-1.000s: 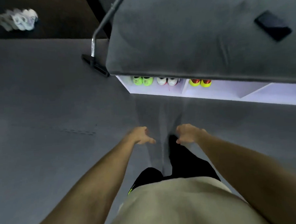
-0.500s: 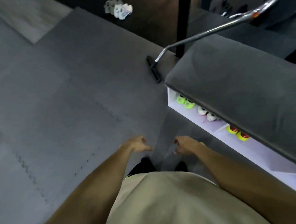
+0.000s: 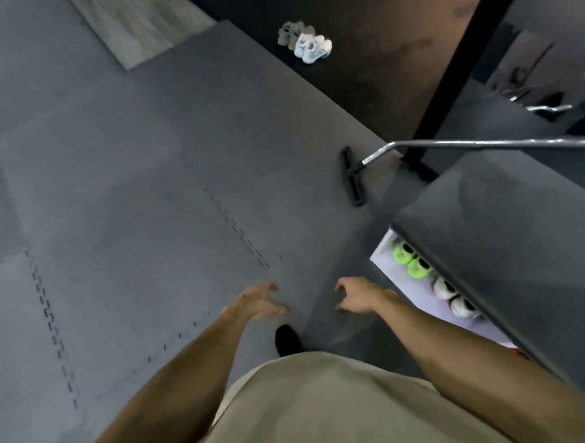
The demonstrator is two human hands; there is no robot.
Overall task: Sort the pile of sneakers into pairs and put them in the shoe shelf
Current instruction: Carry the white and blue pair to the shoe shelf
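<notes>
Head view: a small pile of white and grey sneakers (image 3: 305,42) lies on dark floor at twelve o'clock, well apart from the white shoe shelf (image 3: 382,250) at three o'clock, which holds neon-green sneakers (image 3: 409,261) beside white sneakers (image 3: 452,296). The left hand (image 3: 258,302) and right hand (image 3: 358,297) hang loosely spread over grey foam mats (image 3: 131,212), holding nothing. No writing is legible.

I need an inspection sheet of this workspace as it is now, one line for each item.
Surface: grey foam floor mats, joined at toothed seams.
Job's things: sneaker pile far off on dark floor; green pair and white pair in the shoe shelf.
Clutter: metal pole with black foot.
Hands: left hand and right hand hold nothing, fingers loose.
Cables: nothing seen.
Surroundings: grey cushion on top of the shelf.
</notes>
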